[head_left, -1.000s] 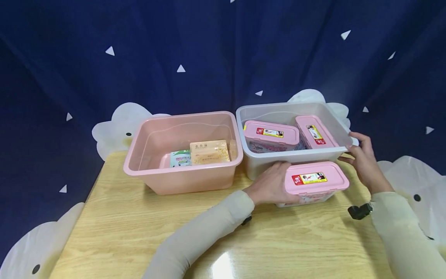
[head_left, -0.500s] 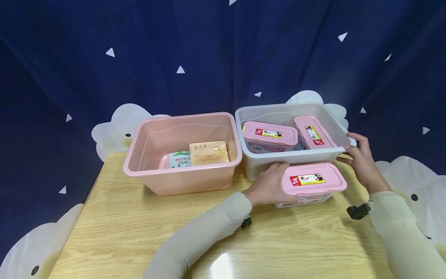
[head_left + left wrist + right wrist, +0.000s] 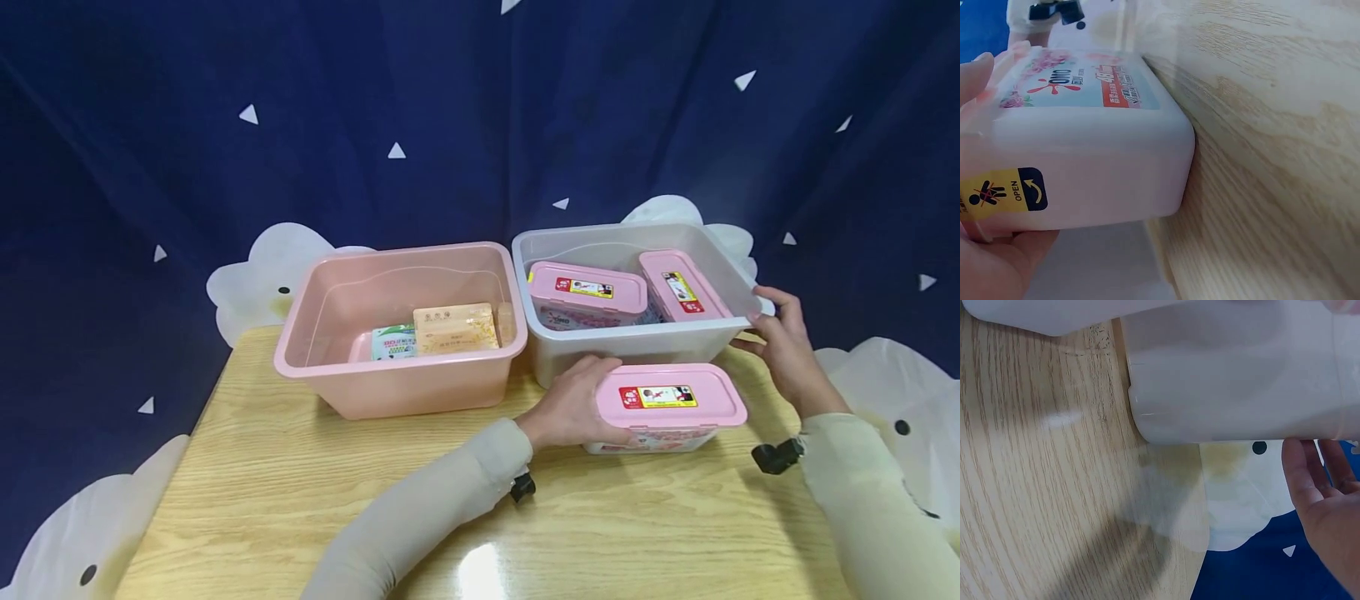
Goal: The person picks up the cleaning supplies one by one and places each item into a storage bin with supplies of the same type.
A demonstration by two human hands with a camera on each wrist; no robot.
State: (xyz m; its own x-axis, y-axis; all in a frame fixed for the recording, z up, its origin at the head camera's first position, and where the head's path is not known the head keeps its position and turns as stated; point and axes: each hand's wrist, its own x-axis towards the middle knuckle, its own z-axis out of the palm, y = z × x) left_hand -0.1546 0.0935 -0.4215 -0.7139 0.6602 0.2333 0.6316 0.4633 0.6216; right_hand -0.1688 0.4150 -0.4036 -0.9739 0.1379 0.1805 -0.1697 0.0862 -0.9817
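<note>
My left hand grips a tub of OMO laundry detergent by its left end, thumb on the near side and fingers on the far side. Its pink lid is closed, and its base is right at the tabletop in the left wrist view. Just behind it stands a white bin holding two similar pink-lidded tubs, one lying crosswise and one slanting lengthwise. My right hand holds the bin's front right corner at the rim. In the right wrist view its fingertips touch the outer wall.
A pink bin stands left of the white one, their rims close together. Inside it lie a yellow-orange pack and a green-white pack. A dark blue curtain hangs behind the wooden table.
My left hand has drawn the held tub slightly nearer and to the left, and turned it more parallel to the white bin's front. My right hand stays at the bin's corner.
</note>
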